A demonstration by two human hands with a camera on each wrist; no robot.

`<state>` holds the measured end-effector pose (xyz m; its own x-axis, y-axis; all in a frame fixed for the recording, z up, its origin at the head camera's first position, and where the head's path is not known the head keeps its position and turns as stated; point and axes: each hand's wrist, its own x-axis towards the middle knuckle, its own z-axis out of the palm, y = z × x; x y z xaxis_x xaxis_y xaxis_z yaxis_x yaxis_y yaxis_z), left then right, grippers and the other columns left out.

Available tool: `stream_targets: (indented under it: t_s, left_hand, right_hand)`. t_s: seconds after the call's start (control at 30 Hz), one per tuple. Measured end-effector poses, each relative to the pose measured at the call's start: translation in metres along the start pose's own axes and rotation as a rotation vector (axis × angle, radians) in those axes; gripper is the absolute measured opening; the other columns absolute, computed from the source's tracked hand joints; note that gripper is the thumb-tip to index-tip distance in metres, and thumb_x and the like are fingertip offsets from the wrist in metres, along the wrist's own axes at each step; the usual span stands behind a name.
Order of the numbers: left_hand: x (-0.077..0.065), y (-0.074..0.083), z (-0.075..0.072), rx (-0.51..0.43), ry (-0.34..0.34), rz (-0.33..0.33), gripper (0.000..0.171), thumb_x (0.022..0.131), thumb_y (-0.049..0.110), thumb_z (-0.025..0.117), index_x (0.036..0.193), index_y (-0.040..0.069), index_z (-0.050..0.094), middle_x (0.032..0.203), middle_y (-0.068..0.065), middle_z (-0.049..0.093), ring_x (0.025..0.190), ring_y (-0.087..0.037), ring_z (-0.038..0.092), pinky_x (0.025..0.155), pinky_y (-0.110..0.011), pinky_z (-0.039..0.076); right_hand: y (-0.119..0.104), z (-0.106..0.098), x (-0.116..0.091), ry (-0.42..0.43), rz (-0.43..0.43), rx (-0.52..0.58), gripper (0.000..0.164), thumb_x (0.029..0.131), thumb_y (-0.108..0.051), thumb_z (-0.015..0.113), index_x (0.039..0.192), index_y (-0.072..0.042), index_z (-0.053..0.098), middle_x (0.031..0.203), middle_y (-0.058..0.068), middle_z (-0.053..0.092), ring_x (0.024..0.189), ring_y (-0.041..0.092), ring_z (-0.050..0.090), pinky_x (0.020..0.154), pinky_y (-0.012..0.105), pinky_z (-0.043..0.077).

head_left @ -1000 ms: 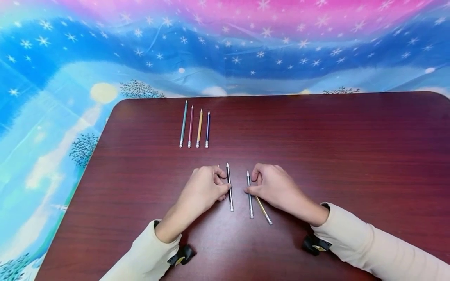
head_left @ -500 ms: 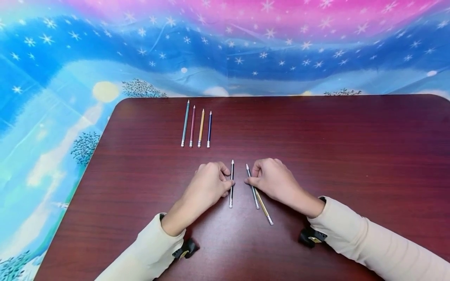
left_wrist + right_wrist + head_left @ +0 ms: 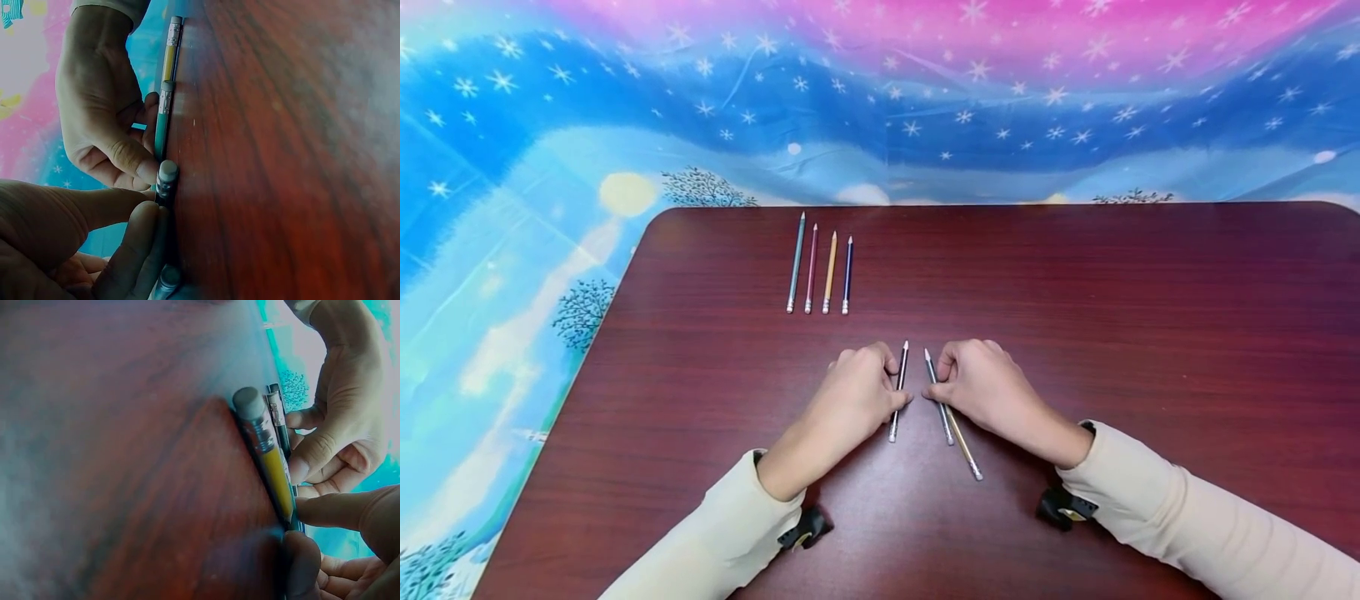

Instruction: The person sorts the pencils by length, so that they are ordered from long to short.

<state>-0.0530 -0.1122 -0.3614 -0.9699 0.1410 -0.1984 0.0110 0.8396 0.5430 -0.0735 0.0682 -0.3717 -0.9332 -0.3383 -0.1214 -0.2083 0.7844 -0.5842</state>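
Left of the green pencil (image 3: 944,419), the left hand (image 3: 853,392) is pinching the black pencil (image 3: 901,376) and bringing it closer, narrowing their gap; the right hand (image 3: 990,397) is gripping the green pencil, with a yellow pencil (image 3: 967,452) lying to its right.
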Motion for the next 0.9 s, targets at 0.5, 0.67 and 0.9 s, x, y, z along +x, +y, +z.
stream_targets:
  t_s: [0.5,0.67,0.9]
  left_hand:
    - [0.002,0.0017,-0.0015,0.042,-0.004,0.028,0.015,0.083,0.013,0.082,0.085,0.012,0.067,0.066,0.007,0.064,0.069,-0.02,0.066,0.069,-0.04,0.057]
    - [0.0029,0.0027,-0.0018,0.054,-0.011,0.019,0.014,0.082,0.013,0.081,0.083,0.013,0.067,0.066,0.006,0.063,0.069,-0.023,0.066,0.067,-0.04,0.057]
    - [0.0021,0.0015,-0.0016,0.051,-0.021,0.014,0.015,0.081,0.014,0.081,0.083,0.014,0.066,0.064,0.006,0.061,0.067,-0.022,0.064,0.064,-0.038,0.054]
  right_hand:
    - [-0.0004,-0.001,0.0031,-0.02,0.034,0.01,0.016,0.08,-0.014,0.079,0.069,-0.014,0.067,0.063,-0.003,0.064,0.065,0.016,0.058,0.064,0.033,0.048]
    - [0.0008,-0.0002,0.0037,-0.029,0.04,0.032,0.014,0.079,-0.013,0.078,0.071,-0.013,0.067,0.061,-0.002,0.062,0.062,0.014,0.057,0.062,0.031,0.047]
    - [0.0028,0.0,0.0046,-0.032,0.031,0.096,0.01,0.076,-0.01,0.075,0.071,-0.011,0.067,0.061,-0.001,0.06,0.061,0.012,0.054,0.061,0.029,0.046]
